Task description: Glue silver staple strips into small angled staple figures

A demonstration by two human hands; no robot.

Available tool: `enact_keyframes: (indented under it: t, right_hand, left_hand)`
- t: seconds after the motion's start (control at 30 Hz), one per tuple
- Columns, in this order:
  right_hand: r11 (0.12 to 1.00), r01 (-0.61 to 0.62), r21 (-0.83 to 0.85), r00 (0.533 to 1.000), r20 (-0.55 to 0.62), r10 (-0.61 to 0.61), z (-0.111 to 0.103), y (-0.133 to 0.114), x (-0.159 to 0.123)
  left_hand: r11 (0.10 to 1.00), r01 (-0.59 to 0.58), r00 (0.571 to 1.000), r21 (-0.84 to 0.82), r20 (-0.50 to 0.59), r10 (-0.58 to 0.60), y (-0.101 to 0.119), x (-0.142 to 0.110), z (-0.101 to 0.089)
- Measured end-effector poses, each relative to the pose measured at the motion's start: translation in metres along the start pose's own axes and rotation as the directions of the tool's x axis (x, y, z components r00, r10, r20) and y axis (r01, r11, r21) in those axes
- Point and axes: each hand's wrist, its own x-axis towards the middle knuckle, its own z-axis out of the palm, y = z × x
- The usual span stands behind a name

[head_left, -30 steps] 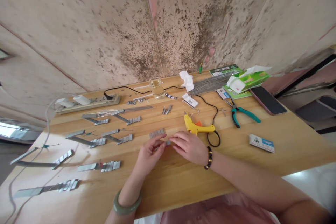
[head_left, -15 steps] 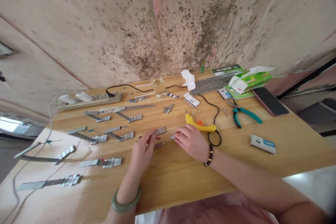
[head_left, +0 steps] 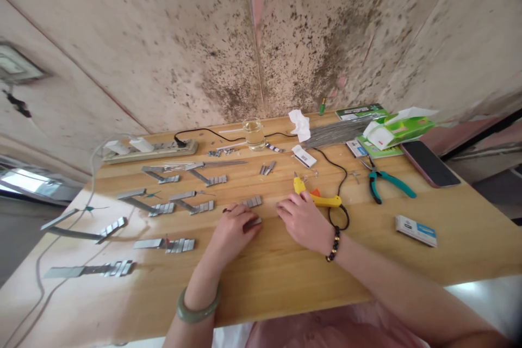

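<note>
My left hand (head_left: 233, 227) lies on the wooden table (head_left: 285, 277) with its fingers curled over a short grey staple strip (head_left: 253, 223). A green bangle sits on that wrist. My right hand (head_left: 302, 221), with a bead bracelet, rests a little to the right. Its fingertips are pinched together near the table top, and what they hold is hidden. Just beyond both hands lies a row of staple strips (head_left: 253, 202). A yellow glue gun (head_left: 318, 199) lies right behind my right hand.
Several staple-strip figures (head_left: 163, 243) lie across the left half. At the back stand a power strip (head_left: 150, 150) and a glass of liquid (head_left: 253, 135). On the right are green pliers (head_left: 389, 183), a phone (head_left: 430, 163), a tissue pack (head_left: 397, 127) and a small box (head_left: 416, 227).
My hands have moved apart; the left hand drew back toward me with a strip under its fingers, the right stayed by the glue gun. The camera view shifted slightly.
</note>
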Motion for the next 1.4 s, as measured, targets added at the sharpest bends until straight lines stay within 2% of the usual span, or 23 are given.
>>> enact_keyframes:
  t: [0.07,0.23,0.37,0.7,1.0,1.4]
  right_hand:
    - [1.000,0.013,-0.010,1.000,0.017,-0.013,0.002,0.000,-0.002]
    - [0.998,0.032,-0.046,0.999,0.020,-0.031,0.012,0.002,-0.001]
    - [1.000,0.022,-0.003,1.000,0.012,-0.022,0.017,0.001,0.000]
    - [0.997,-0.023,0.074,0.999,0.025,0.021,0.008,-0.006,0.001]
    - [0.999,-0.002,0.032,1.000,0.026,0.001,0.020,-0.007,0.002]
    - [0.998,0.015,0.057,0.999,0.029,-0.016,0.020,-0.011,0.003]
  left_hand:
    - [1.000,-0.006,1.000,0.025,0.020,0.005,0.001,0.000,0.001]
    - [0.999,-0.035,0.999,-0.004,-0.007,0.035,0.005,0.000,0.003]
    - [0.998,-0.050,0.999,-0.041,0.001,0.050,0.010,0.000,0.005]
    - [0.999,-0.041,0.998,-0.025,0.053,0.042,0.013,0.000,0.013]
    - [0.999,-0.044,0.996,0.020,0.076,0.042,0.014,-0.001,0.013]
    - [0.999,-0.037,0.994,0.004,0.105,0.037,0.014,-0.001,0.014]
